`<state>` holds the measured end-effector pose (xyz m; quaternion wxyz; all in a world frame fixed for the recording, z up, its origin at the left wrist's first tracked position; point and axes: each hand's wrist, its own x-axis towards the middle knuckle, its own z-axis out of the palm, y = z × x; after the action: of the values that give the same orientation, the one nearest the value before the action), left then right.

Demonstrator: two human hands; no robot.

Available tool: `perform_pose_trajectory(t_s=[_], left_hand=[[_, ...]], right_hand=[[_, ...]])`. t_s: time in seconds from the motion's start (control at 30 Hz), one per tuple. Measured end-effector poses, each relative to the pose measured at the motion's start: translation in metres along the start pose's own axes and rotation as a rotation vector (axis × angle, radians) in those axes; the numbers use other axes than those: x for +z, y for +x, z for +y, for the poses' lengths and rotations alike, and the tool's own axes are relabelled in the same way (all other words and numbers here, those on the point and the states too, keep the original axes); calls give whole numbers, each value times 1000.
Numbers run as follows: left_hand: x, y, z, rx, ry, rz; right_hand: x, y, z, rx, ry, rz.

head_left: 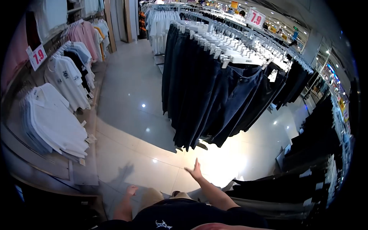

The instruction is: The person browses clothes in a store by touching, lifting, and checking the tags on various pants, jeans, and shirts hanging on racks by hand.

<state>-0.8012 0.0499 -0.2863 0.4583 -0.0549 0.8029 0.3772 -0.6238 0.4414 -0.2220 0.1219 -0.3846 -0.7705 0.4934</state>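
Shirts (61, 119) hang left, trousers (203, 88) (clipped to hangers (243, 58)) ahead, with floor (126, 80) between them.

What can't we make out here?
Head view:
- Left hand: small, fingers bunched; can't tell if it holds anything.
- Tag on the dark trousers: print too small.
- Lower frame of the trousers' rack: mostly hidden by the trousers.
- Shoe: mostly hidden by the person's clothes.
- Orange sign: text too small.
- Far right garments: lost in shadow and dark lens edge.
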Motion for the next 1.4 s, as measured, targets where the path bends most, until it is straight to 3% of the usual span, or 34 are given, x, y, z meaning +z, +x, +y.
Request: perform_pose_trajectory(t_s=[0.1, 0.13, 0.17, 0.23, 0.27, 0.33, 0.37, 0.4, 0.47, 0.53, 0.57, 0.6, 0.7, 0.8, 0.87, 0.93, 1.0, 1.03, 1.07, 1.1, 1.13, 1.17, 1.2, 1.23, 1.27, 1.3, 1.33, 1.37, 1.4], left_hand=[[-14, 16, 6, -89, 247, -11], [-20, 25, -8, 188, 699, -144], [-27, 35, -26, 477, 1146, -290], [-7, 80, -61, -65, 563, 221], [-24, 89, -39, 32, 618, 212], [-55, 124, -20, 229, 732, 209], [-74, 135, -6, 183, 638, 197], [-94, 147, 4, 137, 543, 190], [-137, 148, 71, 68, 361, 167], [-174, 182, 113, -16, 76, 123], [-192, 198, 131, 121, 264, 144], [-206, 214, 153, 128, 263, 111], [-237, 270, 196, 150, 248, 48], [-239, 309, 253, 137, 123, 22], [-225, 333, 297, 92, 42, 7], [-193, 358, 340, -1, 45, -106], [-154, 360, 411, 65, -2, -357], [-132, 375, 443, 83, 28, -463], [-113, 389, 478, 96, 63, -567], [-93, 391, 527, 322, 402, -549], [-79, 369, 583, 699, 760, -472], [-63, 331, 645, 869, 865, -455], [-43, 315, 691, 976, 759, -524], [-22, 310, 728, 1217, 552, -590], [-12, 268, 781, 1331, 562, -556], [7, 248, 816, 1455, 410, -474], [25, 232, 842, 1565, 253, -394], [38, 211, 867, 1647, 184, -334], [47, 193, 883, 1725, 111, -273]], right_hand=[[1, 99, -62, -233, -129, 211], [2, 134, -75, -323, -168, 301], [2, 162, -96, -279, -244, 390], [-7, 214, -139, -138, -231, 472], [-10, 239, -160, -41, -134, 464], [-16, 285, -177, 238, 640, 208], [-11, 291, -203, 512, 705, 308], [-8, 309, -205, 522, 710, 337], [8, 354, -193, 850, 341, 694], [5, 369, -191, 826, 82, 867], [5, 372, -182, 565, 137, 908], [2, 372, -166, 306, 176, 940], [-8, 368, -146, 506, -124, 944], [-10, 350, -161, 497, -206, 969], [-4, 339, -168, 374, -85, 1050], [4, 342, -160, 395, 42, 1230], [9, 351, -163, 531, -9, 1342], [6, 353, -168, 494, 11, 1310], [1, 355, -169, 642, -42, 1199], [-5, 354, -178, 584, -102, 1130], [-11, 351, -184, 527, -168, 1056], [-14, 353, -175, 550, -164, 1072], [-13, 357, -164, 457, -112, 1120], [-10, 367, -144, 352, -57, 1167], [1, 381, -116, 291, 87, 1231], [15, 390, -79, 409, 746, 996], [29, 400, -43, 673, 1317, 812], [38, 404, -71, 772, 1569, 550], [46, 415, -110, 723, 1623, 351]])
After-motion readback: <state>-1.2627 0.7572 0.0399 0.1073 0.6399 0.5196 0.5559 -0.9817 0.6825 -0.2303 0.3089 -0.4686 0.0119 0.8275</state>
